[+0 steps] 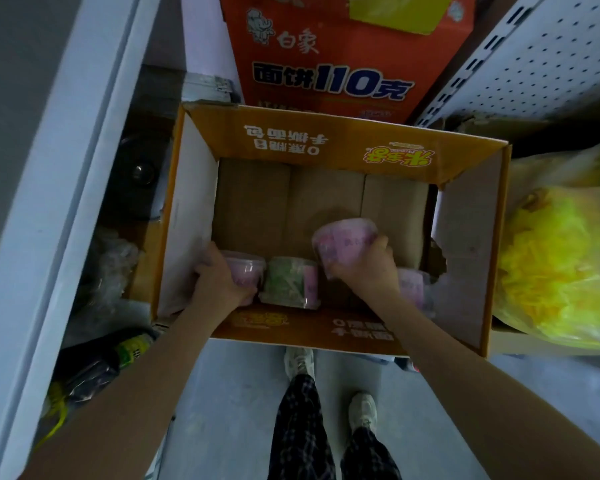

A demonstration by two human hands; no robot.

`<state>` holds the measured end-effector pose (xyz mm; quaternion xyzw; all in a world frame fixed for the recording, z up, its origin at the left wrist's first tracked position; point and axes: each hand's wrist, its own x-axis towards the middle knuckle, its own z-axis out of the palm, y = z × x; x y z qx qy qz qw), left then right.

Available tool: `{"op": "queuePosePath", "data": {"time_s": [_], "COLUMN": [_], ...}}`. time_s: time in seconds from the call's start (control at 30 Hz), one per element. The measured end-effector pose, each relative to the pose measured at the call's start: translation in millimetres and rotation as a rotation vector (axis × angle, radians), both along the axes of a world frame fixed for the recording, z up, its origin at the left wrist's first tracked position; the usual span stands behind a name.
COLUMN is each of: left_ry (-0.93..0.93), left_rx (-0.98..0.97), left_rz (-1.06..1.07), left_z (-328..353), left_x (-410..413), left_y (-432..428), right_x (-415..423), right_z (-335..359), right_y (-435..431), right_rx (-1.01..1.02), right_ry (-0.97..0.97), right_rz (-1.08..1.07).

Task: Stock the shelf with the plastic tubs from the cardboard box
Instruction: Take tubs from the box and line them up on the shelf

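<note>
An open orange cardboard box [326,147] stands on the floor below me. Along its near wall lie several plastic tubs. My left hand [219,275] grips a pink tub [245,271] at the box's near left corner. Beside it lies a green-and-pink tub [288,284]. My right hand [364,268] holds a pink tub [343,242] tilted and lifted above the box floor. Another pink tub [413,285] sits partly hidden behind my right wrist. The far half of the box floor is bare cardboard.
A white shelf edge [59,202] runs down the left, with bagged goods [94,368] under it. A red carton [343,57] stands behind the box. A yellow plastic bag [555,268] sits right, below a white pegboard shelf panel [541,60]. My feet stand on grey floor.
</note>
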<state>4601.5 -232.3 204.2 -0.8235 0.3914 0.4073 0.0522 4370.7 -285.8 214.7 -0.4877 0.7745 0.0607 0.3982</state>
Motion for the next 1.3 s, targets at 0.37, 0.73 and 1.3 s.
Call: {"op": "queuePosePath", "data": {"time_s": [0.37,0.73,1.3], "left_ry": [0.071,0.085,0.143], "left_rx": [-0.267,-0.549,-0.922], "left_rz": [-0.055,-0.034,0.338], "left_z": [-1.5,46.4,197.0], "left_x": [-3.5,-8.8,-44.4], "left_y": [-40.0,-31.8,44.5], "right_x": [-19.2,-23.4,-30.8], "right_z": [-9.9,29.9,181.2], "right_y": [-8.6,2.6,37.9], "right_rx": [-0.138,-0.294,-0.596], "right_ry": [-0.131,-0.289,-0.591], "right_rz": [-0.136,-0.244,-0.087]}}
